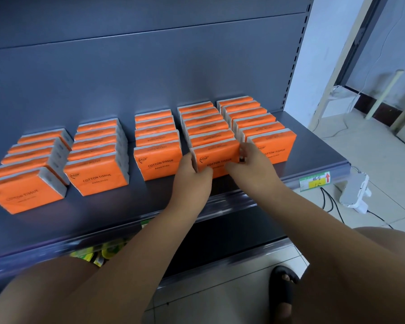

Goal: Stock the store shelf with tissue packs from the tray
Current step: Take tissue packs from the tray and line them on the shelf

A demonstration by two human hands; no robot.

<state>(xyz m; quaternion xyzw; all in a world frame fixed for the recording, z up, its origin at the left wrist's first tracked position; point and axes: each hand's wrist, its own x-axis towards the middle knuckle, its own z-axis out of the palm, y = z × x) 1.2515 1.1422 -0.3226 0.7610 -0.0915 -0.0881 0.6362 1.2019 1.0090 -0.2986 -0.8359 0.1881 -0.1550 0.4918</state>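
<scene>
Several rows of orange "COTTON TISSUE" packs stand upright on the grey shelf. Both my hands are at the front pack of the fourth row from the left. My left hand grips that pack's left edge, thumb across its front. My right hand holds its right edge, fingers tucked between it and the neighbouring front pack of the rightmost row. The tray is not in view.
A price tag sits on the shelf's front rail at the right. Yellow-green goods lie on the lower shelf. A white power strip with cables lies on the tiled floor at the right. My sandalled foot is below.
</scene>
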